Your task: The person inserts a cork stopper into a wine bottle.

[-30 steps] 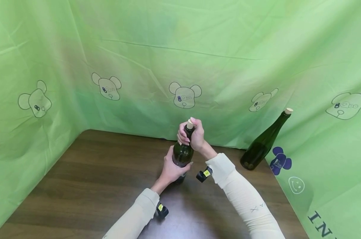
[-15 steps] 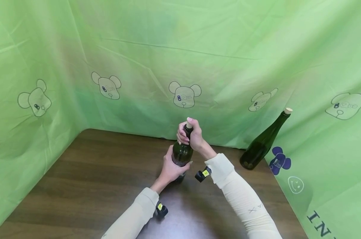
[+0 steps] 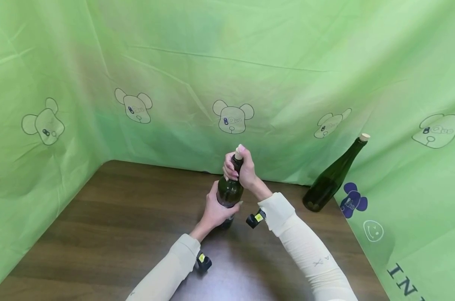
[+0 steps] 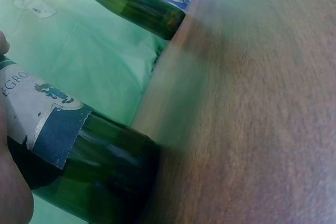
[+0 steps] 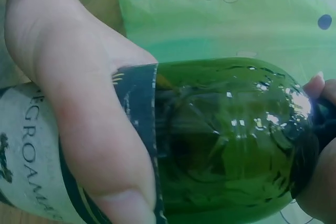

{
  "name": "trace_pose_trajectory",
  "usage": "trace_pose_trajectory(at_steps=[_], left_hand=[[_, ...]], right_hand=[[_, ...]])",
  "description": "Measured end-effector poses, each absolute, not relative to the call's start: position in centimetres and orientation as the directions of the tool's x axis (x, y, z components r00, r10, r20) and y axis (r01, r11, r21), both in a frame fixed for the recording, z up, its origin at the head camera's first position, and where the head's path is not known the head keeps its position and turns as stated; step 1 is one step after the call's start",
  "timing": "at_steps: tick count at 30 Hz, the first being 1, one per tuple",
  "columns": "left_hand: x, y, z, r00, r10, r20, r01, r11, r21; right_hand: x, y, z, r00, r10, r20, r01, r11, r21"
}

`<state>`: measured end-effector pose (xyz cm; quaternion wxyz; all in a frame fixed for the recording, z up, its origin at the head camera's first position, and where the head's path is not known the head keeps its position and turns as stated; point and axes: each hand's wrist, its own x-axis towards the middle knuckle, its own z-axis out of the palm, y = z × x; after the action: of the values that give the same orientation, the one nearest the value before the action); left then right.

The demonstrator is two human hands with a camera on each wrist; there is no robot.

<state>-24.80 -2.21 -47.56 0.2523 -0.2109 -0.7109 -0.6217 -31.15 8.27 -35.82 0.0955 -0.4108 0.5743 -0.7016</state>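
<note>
A dark green wine bottle [image 3: 229, 191] stands upright on the table in the middle of the head view. My left hand [image 3: 217, 211] grips its body, thumb across the front over the torn paper label [image 5: 39, 150]. Higher up, my right hand [image 3: 247, 169] wraps its fingers round the bottle's neck. The right thumb lies against the pale cork [image 3: 238, 154] that sticks out of the mouth. In the right wrist view the left hand covers part of the label, and the right fingers show at the neck.
A second, slimmer green bottle [image 3: 326, 182] with a cork [image 3: 364, 137] stands at the table's right back edge. Green printed cloth [image 3: 167, 75] hangs behind and along both sides of the brown wooden table [image 3: 110, 234].
The right thumb has shifted slightly on the cork, its tip now at the top. Both hands keep their grip on the bottle, which has barely moved.
</note>
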Motion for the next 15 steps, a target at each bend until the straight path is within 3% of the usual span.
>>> trace_pose_trajectory(at_steps=[15], left_hand=[[-24.97,-2.02,-47.74,-0.757,-0.029,0.653,0.644,0.137,0.752]], right_hand=[[-30.87,8.26,-35.61,-0.639,-0.599,0.483,-0.333,-0.351,-0.875]])
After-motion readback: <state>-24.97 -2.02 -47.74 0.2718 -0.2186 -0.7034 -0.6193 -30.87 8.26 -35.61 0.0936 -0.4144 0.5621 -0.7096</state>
